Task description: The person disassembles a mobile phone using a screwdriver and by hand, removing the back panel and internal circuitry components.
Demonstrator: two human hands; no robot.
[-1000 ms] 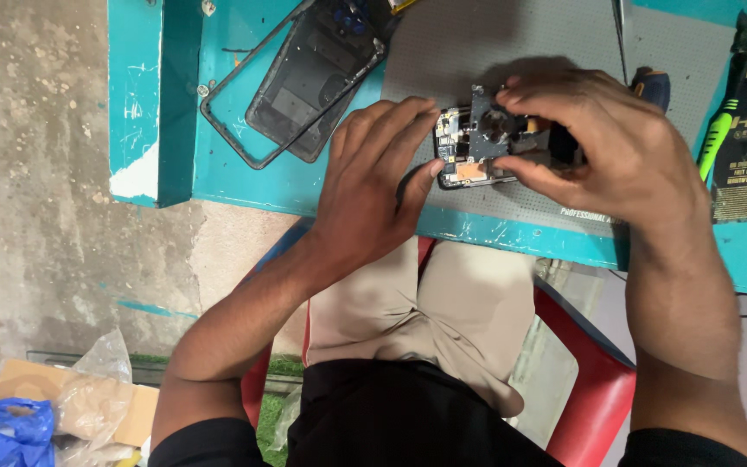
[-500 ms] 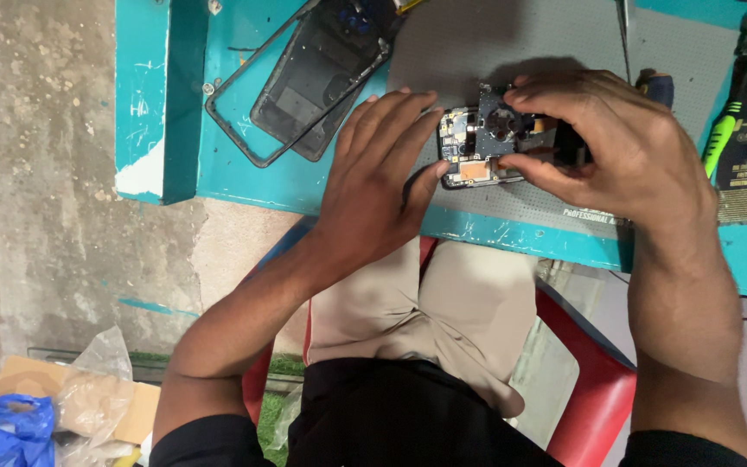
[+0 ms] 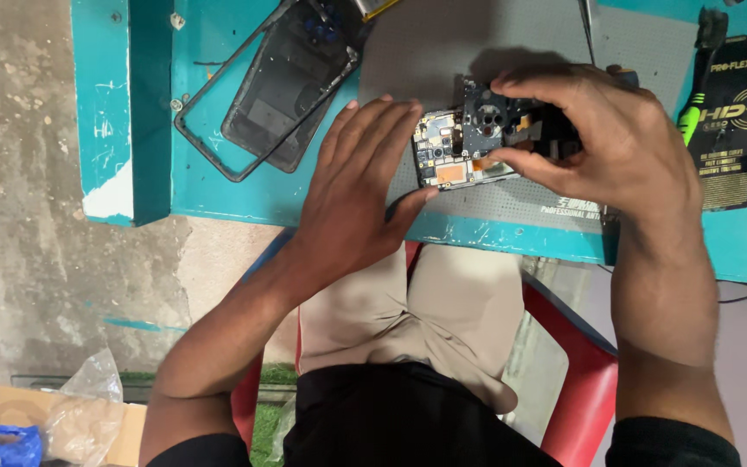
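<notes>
Right hand (image 3: 603, 143) fingertips (image 3: 503, 84) arch over the phone (image 3: 469, 143), thumb under its near edge and the other fingers curled on its far edge: a closed pinch grip on the phone body. The phone sits centre-top of the frame, back removed, with circuit board and camera module exposed, tilted slightly off the grey mat (image 3: 443, 52).

Left hand (image 3: 360, 195) fingers are extended and held together, not curled. The fingertips lie at the phone's left end, and the thumb reaches toward its lower left corner. Whether they press the board or only steady the edge I cannot tell.

Step in hand, as judged: work on an opened phone, one hand bracing while the other grips near the camera block. The next move calls for fine fingertip control and a steady brace, since the exposed board parts look small and fragile. A slip could stress a connector.

Pose: both wrists are bent down toward the table (image 3: 218, 199). The left forearm comes in from lower left, the right from lower right, nearly vertical in the frame. Both elbows are out over the lap.

Surroundings: the back cover (image 3: 291, 86) with its frame lies upper left. A dark package (image 3: 732, 121) and a green tool (image 3: 693, 121) lie at far right. A red chair (image 3: 581, 380) is below, and a plastic bag (image 3: 79, 415) at lower left.
</notes>
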